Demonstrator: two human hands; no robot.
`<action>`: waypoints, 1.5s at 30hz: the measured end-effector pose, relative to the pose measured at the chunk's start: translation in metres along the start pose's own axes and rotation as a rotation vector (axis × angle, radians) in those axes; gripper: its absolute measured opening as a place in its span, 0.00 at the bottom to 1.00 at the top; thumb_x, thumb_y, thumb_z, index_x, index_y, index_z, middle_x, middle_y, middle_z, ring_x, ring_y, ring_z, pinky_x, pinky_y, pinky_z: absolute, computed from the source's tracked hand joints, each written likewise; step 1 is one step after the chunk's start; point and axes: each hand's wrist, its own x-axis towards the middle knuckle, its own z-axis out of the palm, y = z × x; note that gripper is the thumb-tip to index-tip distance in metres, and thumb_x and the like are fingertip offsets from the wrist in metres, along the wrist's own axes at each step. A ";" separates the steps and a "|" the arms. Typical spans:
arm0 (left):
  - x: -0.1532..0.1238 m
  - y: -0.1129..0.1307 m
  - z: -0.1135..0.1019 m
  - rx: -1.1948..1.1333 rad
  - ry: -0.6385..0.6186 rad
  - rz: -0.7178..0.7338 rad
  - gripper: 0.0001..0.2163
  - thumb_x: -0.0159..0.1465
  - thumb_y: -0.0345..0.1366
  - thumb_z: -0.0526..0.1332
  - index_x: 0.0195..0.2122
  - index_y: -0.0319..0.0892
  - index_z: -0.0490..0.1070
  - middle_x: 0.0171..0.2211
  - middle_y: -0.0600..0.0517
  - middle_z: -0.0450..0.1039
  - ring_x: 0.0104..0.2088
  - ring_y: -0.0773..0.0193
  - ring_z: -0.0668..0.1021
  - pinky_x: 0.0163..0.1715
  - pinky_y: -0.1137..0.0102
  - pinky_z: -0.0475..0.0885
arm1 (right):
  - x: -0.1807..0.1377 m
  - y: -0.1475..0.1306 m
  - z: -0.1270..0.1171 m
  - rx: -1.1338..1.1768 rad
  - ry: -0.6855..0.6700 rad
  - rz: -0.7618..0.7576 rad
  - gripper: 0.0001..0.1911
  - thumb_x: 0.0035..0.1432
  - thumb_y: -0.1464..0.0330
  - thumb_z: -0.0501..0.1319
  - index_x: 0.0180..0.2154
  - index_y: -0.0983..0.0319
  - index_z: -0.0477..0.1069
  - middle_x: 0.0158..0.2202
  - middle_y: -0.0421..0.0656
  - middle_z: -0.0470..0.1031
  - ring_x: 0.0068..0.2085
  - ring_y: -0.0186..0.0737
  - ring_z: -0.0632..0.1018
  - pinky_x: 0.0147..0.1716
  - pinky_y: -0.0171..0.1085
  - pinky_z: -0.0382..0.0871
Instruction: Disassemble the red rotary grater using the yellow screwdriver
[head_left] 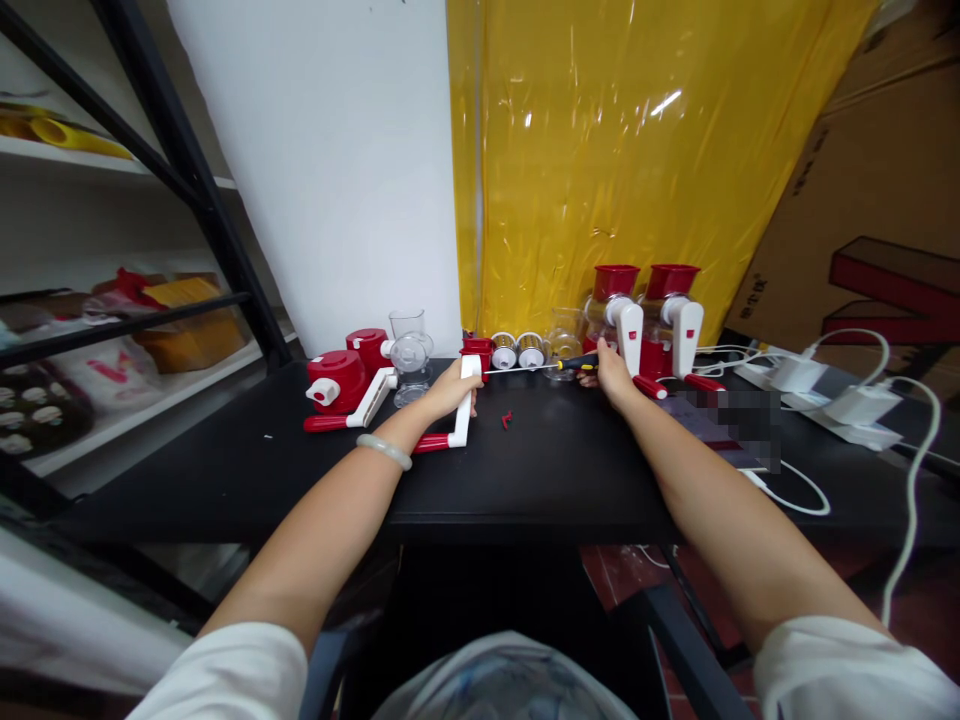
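My left hand (448, 388) is closed around a red and white crank part (465, 415) that rests on the black table (525, 470). My right hand (609, 372) grips a screwdriver (555, 366) with a black and yellow handle. Its thin shaft points left and its tip meets the red top of the crank part (477, 347). A small red piece (507, 418) lies on the table between my hands.
Two assembled red and white grinders (649, 315) stand behind my right hand. Another grinder lies at the left (341, 385) beside clear cups (409, 345). Metal drums (517, 350) sit at the back. White chargers and cables (832, 400) occupy the right. Shelving stands at the left.
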 end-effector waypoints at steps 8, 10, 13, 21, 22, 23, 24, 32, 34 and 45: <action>0.003 -0.003 -0.003 -0.008 0.015 0.015 0.15 0.56 0.28 0.62 0.43 0.44 0.59 0.16 0.62 0.65 0.15 0.63 0.72 0.19 0.69 0.72 | -0.002 0.004 0.001 0.050 -0.032 -0.034 0.17 0.60 0.56 0.65 0.28 0.58 0.64 0.14 0.33 0.63 0.14 0.28 0.63 0.15 0.29 0.66; 0.003 -0.004 -0.003 -0.011 0.013 0.005 0.15 0.56 0.28 0.62 0.43 0.44 0.60 0.16 0.62 0.65 0.15 0.63 0.72 0.19 0.68 0.72 | -0.003 0.003 0.002 0.109 -0.045 -0.011 0.16 0.58 0.58 0.68 0.29 0.58 0.64 0.15 0.32 0.63 0.15 0.28 0.64 0.17 0.29 0.68; 0.004 -0.004 -0.003 -0.011 0.011 0.008 0.15 0.57 0.28 0.62 0.43 0.43 0.60 0.16 0.61 0.65 0.15 0.63 0.71 0.19 0.68 0.72 | -0.005 -0.001 0.004 0.190 -0.077 0.012 0.10 0.58 0.63 0.66 0.32 0.58 0.66 0.18 0.33 0.65 0.17 0.29 0.66 0.20 0.29 0.69; 0.001 0.000 -0.001 -0.024 0.004 0.008 0.14 0.57 0.27 0.62 0.42 0.44 0.60 0.16 0.62 0.65 0.15 0.64 0.71 0.19 0.69 0.71 | -0.007 -0.008 0.001 0.325 -0.116 0.081 0.08 0.52 0.70 0.62 0.37 0.56 0.68 0.27 0.35 0.72 0.25 0.33 0.75 0.27 0.33 0.73; 0.000 0.001 -0.002 -0.024 0.006 0.009 0.14 0.57 0.27 0.61 0.42 0.44 0.60 0.16 0.62 0.65 0.15 0.64 0.72 0.19 0.69 0.71 | -0.007 -0.007 0.001 0.312 -0.119 0.086 0.06 0.53 0.69 0.61 0.36 0.57 0.69 0.27 0.36 0.72 0.25 0.33 0.75 0.26 0.34 0.73; 0.001 0.001 -0.002 -0.026 0.010 0.012 0.14 0.57 0.27 0.61 0.43 0.44 0.60 0.17 0.62 0.65 0.15 0.63 0.72 0.20 0.69 0.72 | -0.006 -0.006 0.001 0.277 -0.117 0.093 0.04 0.56 0.67 0.60 0.35 0.58 0.69 0.25 0.37 0.73 0.24 0.34 0.76 0.26 0.34 0.72; 0.001 0.001 -0.002 -0.029 0.016 0.014 0.14 0.57 0.27 0.61 0.43 0.44 0.60 0.17 0.61 0.65 0.15 0.63 0.72 0.20 0.69 0.72 | -0.005 -0.005 0.000 0.223 -0.108 0.097 0.06 0.60 0.63 0.58 0.34 0.59 0.70 0.23 0.39 0.73 0.23 0.36 0.75 0.24 0.35 0.71; 0.007 -0.006 -0.008 -0.001 0.017 0.021 0.13 0.58 0.27 0.60 0.42 0.44 0.59 0.16 0.61 0.65 0.15 0.63 0.72 0.19 0.69 0.71 | 0.001 0.008 -0.004 -0.162 -0.062 -0.184 0.25 0.58 0.47 0.64 0.24 0.58 0.62 0.12 0.36 0.63 0.13 0.32 0.63 0.13 0.33 0.56; 0.008 -0.007 -0.008 -0.003 0.012 0.014 0.14 0.58 0.28 0.60 0.42 0.44 0.58 0.16 0.61 0.65 0.15 0.63 0.72 0.19 0.68 0.72 | 0.003 0.010 -0.003 -0.119 -0.080 -0.172 0.24 0.58 0.48 0.63 0.25 0.57 0.62 0.12 0.35 0.62 0.13 0.31 0.63 0.13 0.32 0.56; 0.005 -0.005 -0.007 0.002 -0.004 -0.007 0.14 0.58 0.27 0.60 0.43 0.43 0.59 0.16 0.62 0.65 0.15 0.63 0.71 0.19 0.68 0.72 | 0.005 0.011 -0.002 -0.023 -0.106 -0.101 0.21 0.60 0.53 0.65 0.26 0.58 0.61 0.14 0.34 0.63 0.14 0.28 0.63 0.13 0.28 0.57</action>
